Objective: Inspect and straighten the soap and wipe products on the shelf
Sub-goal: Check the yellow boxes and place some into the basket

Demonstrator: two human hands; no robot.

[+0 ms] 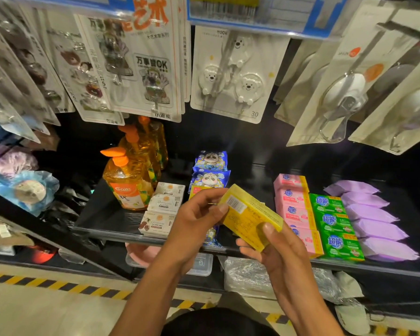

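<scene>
yellow soap box point(251, 218): off the shelf and up in both hands, in front of the shelf's front edge, pretty much dead centre of the view. it's tilted, with its long side running from 10 o'clock to 4 o'clock and the barcode end at the 10 o'clock tip
left hand point(194, 221): gripping the barcode end, thumb pressed by the barcode, other fingers curled round behind the box
right hand point(277, 251): gripping the 4 o'clock end, thumb on the top face, fingers wrapped underneath
shelf point(102, 214): black, everything below is placed from the held box
blue panda wipe packs point(211, 170): at 11 o'clock, lined up front to back, the nearer ones partly hidden behind the left hand
white soap boxes point(165, 209): at 9 o'clock, three in a row, a bit crooked
orange pump bottles point(126, 183): further out at 9 to 10 o'clock, upright, one behind another
pink soap bars point(294, 207): at 3 o'clock, a row touching the green one
green soap bars point(335, 226): at 3 o'clock, just past the pink
purple packs point(371, 219): far out at 3 o'clock, overlapping in a row
hook cards point(235, 73): hanging at 12 o'clock above the shelf
</scene>
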